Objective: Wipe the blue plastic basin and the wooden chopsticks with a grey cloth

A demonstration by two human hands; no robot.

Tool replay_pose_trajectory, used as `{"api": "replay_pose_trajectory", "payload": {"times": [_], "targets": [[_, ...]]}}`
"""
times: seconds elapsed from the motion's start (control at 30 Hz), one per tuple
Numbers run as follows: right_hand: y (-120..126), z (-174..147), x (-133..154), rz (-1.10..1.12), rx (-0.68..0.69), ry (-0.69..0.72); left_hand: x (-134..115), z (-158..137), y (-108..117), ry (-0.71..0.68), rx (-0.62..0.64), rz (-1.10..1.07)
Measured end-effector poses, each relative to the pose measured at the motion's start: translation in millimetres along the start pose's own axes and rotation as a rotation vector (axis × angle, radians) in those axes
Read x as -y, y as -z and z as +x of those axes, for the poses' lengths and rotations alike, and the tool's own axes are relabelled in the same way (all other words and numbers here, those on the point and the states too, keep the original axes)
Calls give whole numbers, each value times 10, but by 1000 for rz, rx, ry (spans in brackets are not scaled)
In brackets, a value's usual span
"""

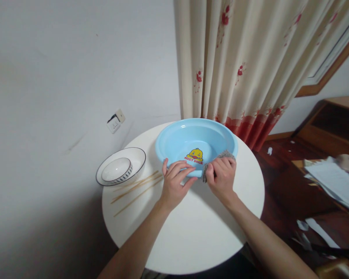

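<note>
A light blue plastic basin with a yellow duck picture on its bottom stands on the round white table. At the near rim, my left hand grips the basin, fingers over the edge and thumb on the outside. My right hand is closed on a grey cloth, pressed against the rim at the near right. The palm hides part of the cloth. Left of the basin lie several wooden chopsticks. Beside them, a small bowl sits inside a larger white bowl with a dark rim.
A grey-white wall with a socket runs close along the left. A cream curtain with red flowers hangs behind the basin. At the right, papers lie on a low surface above the dark wooden floor.
</note>
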State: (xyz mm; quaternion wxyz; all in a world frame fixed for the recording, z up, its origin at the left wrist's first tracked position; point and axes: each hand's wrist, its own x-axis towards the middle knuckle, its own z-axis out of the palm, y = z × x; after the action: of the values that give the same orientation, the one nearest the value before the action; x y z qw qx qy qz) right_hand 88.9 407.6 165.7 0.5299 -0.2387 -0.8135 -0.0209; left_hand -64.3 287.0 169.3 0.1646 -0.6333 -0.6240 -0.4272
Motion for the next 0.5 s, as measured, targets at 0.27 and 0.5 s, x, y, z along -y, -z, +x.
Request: {"api": "replay_pose_trajectory", "payload": {"times": [0.27,0.5], "targets": [[15,8,-49,26,9,24,52,-4,-18,12,13,10],[-3,18,-218,89,-15,42,69,-18,-11,11,3,12]]}}
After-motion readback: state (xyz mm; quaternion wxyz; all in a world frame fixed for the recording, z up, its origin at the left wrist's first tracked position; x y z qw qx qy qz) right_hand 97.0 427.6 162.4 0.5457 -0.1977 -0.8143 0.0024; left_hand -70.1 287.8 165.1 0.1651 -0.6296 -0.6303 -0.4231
